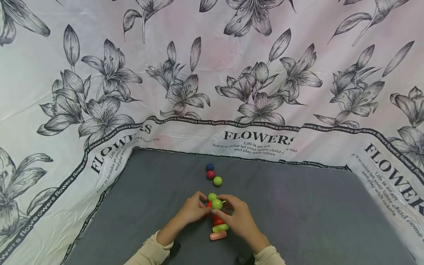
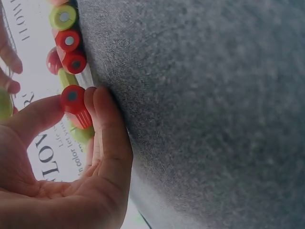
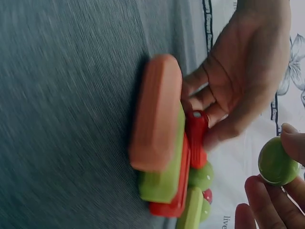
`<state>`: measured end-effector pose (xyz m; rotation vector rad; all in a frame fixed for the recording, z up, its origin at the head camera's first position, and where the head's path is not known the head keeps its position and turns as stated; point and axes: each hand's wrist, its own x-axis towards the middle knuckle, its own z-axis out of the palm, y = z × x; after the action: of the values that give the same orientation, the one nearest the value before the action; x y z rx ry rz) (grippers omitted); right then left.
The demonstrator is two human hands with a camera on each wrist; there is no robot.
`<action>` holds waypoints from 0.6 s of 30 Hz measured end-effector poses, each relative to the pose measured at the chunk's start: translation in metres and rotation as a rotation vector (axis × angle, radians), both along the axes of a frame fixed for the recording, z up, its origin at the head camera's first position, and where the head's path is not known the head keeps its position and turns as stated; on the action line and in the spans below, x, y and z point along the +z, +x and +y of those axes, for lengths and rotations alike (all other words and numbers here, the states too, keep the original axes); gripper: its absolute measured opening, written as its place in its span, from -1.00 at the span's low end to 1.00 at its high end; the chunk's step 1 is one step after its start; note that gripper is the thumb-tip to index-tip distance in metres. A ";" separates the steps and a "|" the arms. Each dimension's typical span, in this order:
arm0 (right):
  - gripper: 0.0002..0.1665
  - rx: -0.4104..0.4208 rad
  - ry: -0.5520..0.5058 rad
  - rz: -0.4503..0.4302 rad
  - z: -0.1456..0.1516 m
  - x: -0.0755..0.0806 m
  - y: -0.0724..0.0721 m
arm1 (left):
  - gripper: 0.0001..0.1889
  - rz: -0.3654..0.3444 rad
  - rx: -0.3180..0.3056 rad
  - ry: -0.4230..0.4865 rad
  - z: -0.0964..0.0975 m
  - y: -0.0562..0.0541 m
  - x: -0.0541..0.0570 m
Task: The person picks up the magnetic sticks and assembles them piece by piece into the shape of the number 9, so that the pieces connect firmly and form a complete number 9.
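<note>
In the head view my left hand (image 1: 193, 209) pinches a short red bar (image 2: 72, 100) between thumb and fingers, with a round grey spot on its end. My right hand (image 1: 240, 215) holds a green ball (image 3: 276, 162) by its fingertips, just right of the red bar and apart from it in the right wrist view. Another green ball (image 1: 212, 197) is just beyond the hands. Below them lie a red bar (image 1: 218, 221), a green bar (image 1: 220, 228) and a salmon bar (image 1: 218, 235) in a row. A further light green bar (image 3: 191, 210) is partly hidden.
Farther back on the grey tabletop (image 1: 298, 206) sit a blue ball (image 1: 210, 167), a red ball (image 1: 211, 175) and a green ball (image 1: 217, 181). A flower-printed cloth (image 1: 198, 140) rises along the table's back and sides.
</note>
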<state>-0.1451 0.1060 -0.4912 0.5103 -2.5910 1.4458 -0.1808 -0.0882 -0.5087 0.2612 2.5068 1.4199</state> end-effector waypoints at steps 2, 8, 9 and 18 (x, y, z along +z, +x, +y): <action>-0.50 0.000 -0.010 0.008 -0.002 -0.003 0.004 | -0.56 -0.029 0.008 0.026 0.000 0.000 0.000; -0.52 0.001 -0.016 -0.031 -0.009 -0.013 0.015 | -0.59 -0.095 0.031 0.085 0.000 -0.001 0.000; -0.53 0.002 -0.016 -0.050 -0.010 -0.015 0.017 | -0.59 -0.097 0.034 0.086 0.000 0.000 0.000; -0.52 0.066 0.015 -0.082 -0.025 -0.031 0.031 | -0.56 -0.100 0.054 0.049 -0.001 0.001 0.000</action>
<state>-0.1139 0.0811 -0.5217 0.5557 -2.6738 1.4994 -0.1795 -0.0890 -0.5083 0.1293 2.4187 1.4783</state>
